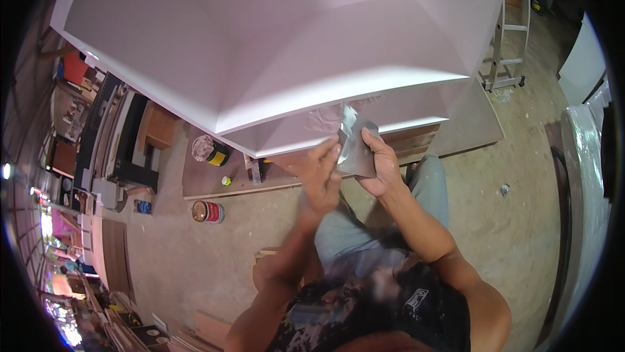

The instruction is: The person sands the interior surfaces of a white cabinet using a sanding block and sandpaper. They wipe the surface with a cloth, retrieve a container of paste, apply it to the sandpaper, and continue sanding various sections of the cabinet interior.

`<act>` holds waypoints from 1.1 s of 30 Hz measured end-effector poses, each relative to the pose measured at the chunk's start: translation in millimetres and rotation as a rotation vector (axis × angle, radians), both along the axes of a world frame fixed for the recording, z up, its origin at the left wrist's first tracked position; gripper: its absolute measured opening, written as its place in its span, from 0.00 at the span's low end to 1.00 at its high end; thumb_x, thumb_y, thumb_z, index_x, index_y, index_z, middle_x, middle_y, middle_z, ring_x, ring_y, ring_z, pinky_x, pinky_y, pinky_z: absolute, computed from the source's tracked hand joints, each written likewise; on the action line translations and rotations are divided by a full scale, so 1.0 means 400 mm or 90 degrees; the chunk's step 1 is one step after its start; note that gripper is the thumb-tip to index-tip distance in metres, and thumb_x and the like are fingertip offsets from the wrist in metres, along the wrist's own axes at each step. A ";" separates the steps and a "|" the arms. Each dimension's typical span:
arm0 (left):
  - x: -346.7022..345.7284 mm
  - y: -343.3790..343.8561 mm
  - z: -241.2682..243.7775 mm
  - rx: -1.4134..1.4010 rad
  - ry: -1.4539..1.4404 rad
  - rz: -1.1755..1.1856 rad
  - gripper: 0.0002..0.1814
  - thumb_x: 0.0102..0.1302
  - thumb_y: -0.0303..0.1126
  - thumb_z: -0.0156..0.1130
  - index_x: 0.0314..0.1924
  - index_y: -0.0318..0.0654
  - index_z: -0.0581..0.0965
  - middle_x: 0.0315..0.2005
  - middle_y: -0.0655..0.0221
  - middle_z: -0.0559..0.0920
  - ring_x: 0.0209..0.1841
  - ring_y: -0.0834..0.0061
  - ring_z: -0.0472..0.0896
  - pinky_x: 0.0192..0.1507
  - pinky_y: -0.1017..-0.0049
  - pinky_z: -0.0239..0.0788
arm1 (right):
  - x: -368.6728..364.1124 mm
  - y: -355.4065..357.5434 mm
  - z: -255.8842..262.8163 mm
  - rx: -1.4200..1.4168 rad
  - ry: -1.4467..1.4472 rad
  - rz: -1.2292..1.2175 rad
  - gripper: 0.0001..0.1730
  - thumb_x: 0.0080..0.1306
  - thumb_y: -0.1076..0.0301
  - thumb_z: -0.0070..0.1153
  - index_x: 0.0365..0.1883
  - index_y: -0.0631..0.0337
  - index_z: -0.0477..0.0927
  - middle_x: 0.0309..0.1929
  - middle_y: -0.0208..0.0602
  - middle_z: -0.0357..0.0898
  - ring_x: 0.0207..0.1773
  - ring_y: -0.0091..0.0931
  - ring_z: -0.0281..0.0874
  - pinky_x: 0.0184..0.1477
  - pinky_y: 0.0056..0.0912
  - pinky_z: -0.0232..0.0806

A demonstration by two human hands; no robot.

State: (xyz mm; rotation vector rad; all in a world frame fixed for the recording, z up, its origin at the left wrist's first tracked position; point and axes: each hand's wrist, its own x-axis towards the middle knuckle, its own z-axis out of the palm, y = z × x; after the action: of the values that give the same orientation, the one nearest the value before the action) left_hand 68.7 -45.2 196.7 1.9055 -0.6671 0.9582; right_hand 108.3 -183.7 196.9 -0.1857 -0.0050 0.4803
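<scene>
My right hand (383,164) grips a flat, grey metal filler spreader (364,159) by its edge, with the thumb on its face. Pale putty (349,117) is smeared along the spreader's left side. Close to that left edge is my left hand (322,173), its fingers bent around what looks like a second thin blade, mostly hidden. Both hands are in front of a white-painted cabinet (342,39). Smears of filler (324,118) mark the panel just beyond the blades.
An open tub of putty (203,149) and a small yellow-green cap (226,181) stand on a brown board (273,189) at the left. A tin (208,212) stands on the floor. An aluminium ladder (510,34) is at the upper right, a plastic-wrapped panel (583,166) at the right.
</scene>
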 end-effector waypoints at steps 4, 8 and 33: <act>0.004 0.063 0.065 0.121 0.056 0.055 0.15 0.60 0.20 0.63 0.49 0.33 0.81 0.46 0.57 0.80 0.43 0.67 0.79 0.45 0.73 0.71 | -0.023 -0.031 0.013 -0.098 -0.010 -0.033 0.15 0.70 0.68 0.53 0.54 0.57 0.71 0.48 0.33 0.78 0.50 0.28 0.79 0.53 0.38 0.74; 0.011 0.093 0.052 0.014 0.124 0.051 0.12 0.63 0.23 0.63 0.47 0.31 0.81 0.41 0.62 0.80 0.36 0.72 0.76 0.39 0.76 0.69 | -0.028 -0.069 0.021 -0.168 -0.100 -0.235 0.15 0.72 0.67 0.52 0.55 0.60 0.70 0.48 0.33 0.77 0.50 0.26 0.78 0.53 0.33 0.72; -0.032 -0.044 -0.027 -0.279 0.270 -0.154 0.17 0.72 0.37 0.56 0.53 0.33 0.75 0.43 0.57 0.80 0.39 0.67 0.80 0.40 0.69 0.73 | -0.046 -0.095 -0.059 -0.284 -0.060 -0.156 0.20 0.72 0.64 0.49 0.59 0.64 0.72 0.46 0.37 0.80 0.47 0.27 0.79 0.53 0.32 0.71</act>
State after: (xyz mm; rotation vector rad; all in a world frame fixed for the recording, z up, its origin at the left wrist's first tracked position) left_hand 55.9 -62.9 186.1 1.5247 -0.3830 0.4739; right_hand 89.9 -221.5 173.1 -0.6393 0.0322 0.2215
